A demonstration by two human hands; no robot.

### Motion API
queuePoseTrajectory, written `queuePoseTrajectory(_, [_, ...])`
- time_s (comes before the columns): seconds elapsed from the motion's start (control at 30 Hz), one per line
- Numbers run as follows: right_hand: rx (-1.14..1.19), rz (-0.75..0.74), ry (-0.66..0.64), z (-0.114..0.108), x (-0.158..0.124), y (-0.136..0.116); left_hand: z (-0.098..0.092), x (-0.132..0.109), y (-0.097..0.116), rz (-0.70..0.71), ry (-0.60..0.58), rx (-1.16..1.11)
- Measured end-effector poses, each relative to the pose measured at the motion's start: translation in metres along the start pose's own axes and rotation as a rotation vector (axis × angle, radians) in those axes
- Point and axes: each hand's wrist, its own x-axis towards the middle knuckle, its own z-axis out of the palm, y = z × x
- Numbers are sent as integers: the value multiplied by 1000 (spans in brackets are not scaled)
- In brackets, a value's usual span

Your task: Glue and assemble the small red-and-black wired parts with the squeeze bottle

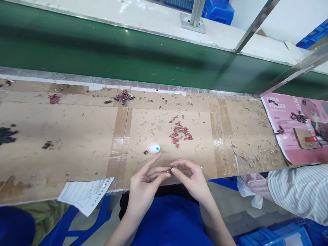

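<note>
At the table's near edge, my left hand (147, 178) and my right hand (191, 176) meet fingertip to fingertip. Pinched between them is a small dark part (172, 168) with shiny bits, too small to name its kind. The thumb and fingertips of both hands close on it and cover much of it. Just beyond my left fingers lies a white rounded squeeze bottle (153, 148) with a blue tip, and a small black piece (146, 152) is beside it. Farther out, a loose pile of small red parts with metallic ends (182, 131) is spread on the cardboard.
Taped cardboard (84, 136) covers the table. Red-black parts (124, 97) and black pieces (6, 135) lie left. A paper sheet (85, 194) overhangs the front edge. A green belt (128, 54) runs behind. At right are a pink poster (287, 136) and another person's striped sleeve (299, 191).
</note>
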Motion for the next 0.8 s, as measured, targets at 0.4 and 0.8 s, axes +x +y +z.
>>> queuePoseTrajectory(0.4, [-602, -86, 725, -93, 14, 24, -34, 20, -3, 655, 375, 593])
queuePoseTrajectory(0.8, [-517, -414, 128, 37, 44, 32, -76, 70, -29, 567, 207, 829])
